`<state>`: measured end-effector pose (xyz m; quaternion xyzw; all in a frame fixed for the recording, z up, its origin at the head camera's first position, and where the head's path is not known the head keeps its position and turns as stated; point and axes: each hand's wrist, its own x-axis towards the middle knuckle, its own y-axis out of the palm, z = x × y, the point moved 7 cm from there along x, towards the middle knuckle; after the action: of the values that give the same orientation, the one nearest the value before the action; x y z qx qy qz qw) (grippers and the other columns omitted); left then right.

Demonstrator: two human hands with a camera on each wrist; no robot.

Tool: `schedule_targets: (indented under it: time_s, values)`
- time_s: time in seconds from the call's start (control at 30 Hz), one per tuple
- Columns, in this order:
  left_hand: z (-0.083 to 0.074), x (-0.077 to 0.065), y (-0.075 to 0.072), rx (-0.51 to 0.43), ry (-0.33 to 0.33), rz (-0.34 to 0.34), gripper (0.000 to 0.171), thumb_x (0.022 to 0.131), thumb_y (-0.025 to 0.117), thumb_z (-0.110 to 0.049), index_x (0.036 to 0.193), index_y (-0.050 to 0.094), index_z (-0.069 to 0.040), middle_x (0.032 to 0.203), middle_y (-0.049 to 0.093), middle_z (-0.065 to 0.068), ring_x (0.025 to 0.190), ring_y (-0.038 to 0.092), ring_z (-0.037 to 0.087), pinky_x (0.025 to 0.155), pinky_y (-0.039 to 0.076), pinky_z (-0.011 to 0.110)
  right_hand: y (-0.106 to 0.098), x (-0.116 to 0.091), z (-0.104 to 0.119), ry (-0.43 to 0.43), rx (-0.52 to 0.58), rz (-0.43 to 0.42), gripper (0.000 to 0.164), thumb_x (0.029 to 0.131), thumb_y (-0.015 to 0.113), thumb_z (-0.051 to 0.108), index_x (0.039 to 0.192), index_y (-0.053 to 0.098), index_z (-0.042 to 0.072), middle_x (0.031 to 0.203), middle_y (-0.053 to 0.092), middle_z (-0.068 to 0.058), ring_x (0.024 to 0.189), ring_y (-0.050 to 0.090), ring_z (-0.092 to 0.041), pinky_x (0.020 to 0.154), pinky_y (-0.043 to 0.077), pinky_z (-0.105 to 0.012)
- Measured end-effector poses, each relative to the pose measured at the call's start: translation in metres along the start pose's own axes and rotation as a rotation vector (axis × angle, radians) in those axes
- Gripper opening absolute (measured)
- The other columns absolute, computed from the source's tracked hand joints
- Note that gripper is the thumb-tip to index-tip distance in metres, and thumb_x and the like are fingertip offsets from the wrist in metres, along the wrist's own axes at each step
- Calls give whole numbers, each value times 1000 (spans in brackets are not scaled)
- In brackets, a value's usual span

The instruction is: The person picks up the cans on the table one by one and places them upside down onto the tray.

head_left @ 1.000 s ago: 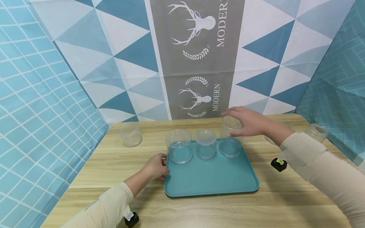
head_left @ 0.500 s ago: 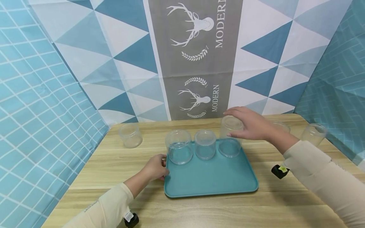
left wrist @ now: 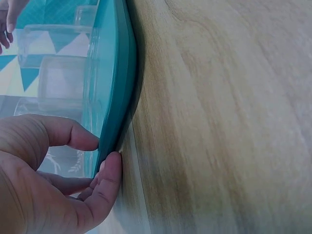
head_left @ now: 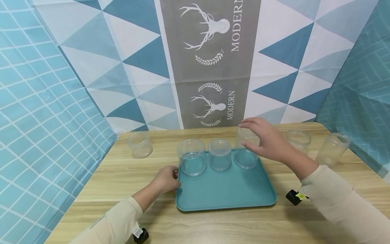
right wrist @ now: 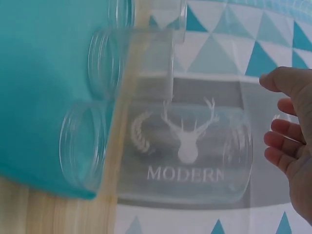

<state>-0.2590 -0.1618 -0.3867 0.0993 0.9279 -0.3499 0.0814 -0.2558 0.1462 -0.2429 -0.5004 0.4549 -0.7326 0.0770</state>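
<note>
In the head view, a teal tray (head_left: 225, 192) lies on the wooden table with three clear jars along its far side. These are a wide jar (head_left: 192, 161) at the left, a smaller jar (head_left: 219, 156) in the middle and a tall jar (right wrist: 185, 156) at the right. My left hand (head_left: 166, 179) holds the tray's left edge, thumb on the rim and fingers curled beneath it in the left wrist view. My right hand (head_left: 266, 140) hovers by the top of the tall jar, fingers spread. The right wrist view shows a gap between its fingertips and the jar's end.
Another clear jar (head_left: 140, 145) stands at the table's back left. To the right of the tray are a low clear jar (head_left: 298, 139) and a taller clear jar (head_left: 333, 149). A patterned cloth backdrop (head_left: 146, 67) rises behind the table.
My right hand has come off the tall jar and drawn back slightly to the right and toward me. The jar stays in place, and the left hand keeps its hold on the tray.
</note>
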Motion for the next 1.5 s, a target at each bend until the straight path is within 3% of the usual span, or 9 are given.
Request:
schedule_targets:
  time_s: [0.2,0.5,0.77,0.97,1.23,1.5]
  values:
    - [1,-1,0,13,18,-1,66,72,66,12,135,45,15,99,57,13,70,59,19,59,56,30,5,-4,20,-79,26,-77,54,72,82,8,121,61,-2,123,58,-19,115,53,-37,92,46,-54]
    - [1,-4,-1,-23,19,-15,63,72,65,11,133,49,14,102,59,13,70,60,18,61,56,30,21,-9,30,-85,88,-87,50,73,80,8,120,62,-2,122,58,-16,116,52,-34,93,45,-50]
    - [3,-9,-7,-27,36,-54,51,82,68,2,130,53,11,101,61,10,82,61,20,66,57,32,36,-7,40,-118,140,-65,49,74,80,8,119,62,0,119,61,-13,112,56,-30,90,49,-47]
    - [-1,-15,-15,123,150,-141,42,82,71,-3,122,62,3,106,64,11,95,63,24,78,57,38,47,-6,56,-186,134,-25,47,74,80,11,115,63,0,116,62,-11,111,58,-28,91,51,-44]
    - [-9,-23,-22,272,284,-232,31,81,73,-5,112,68,-6,112,62,10,94,63,23,76,55,39,65,-4,77,-233,134,66,46,76,79,13,118,62,2,118,60,-9,110,58,-23,88,53,-37]
    - [-21,-33,-35,410,504,-314,31,79,76,-5,109,67,-8,110,60,7,94,63,24,79,54,38,81,2,92,-257,161,147,46,81,78,18,123,61,6,124,58,-9,115,55,-23,91,52,-34]
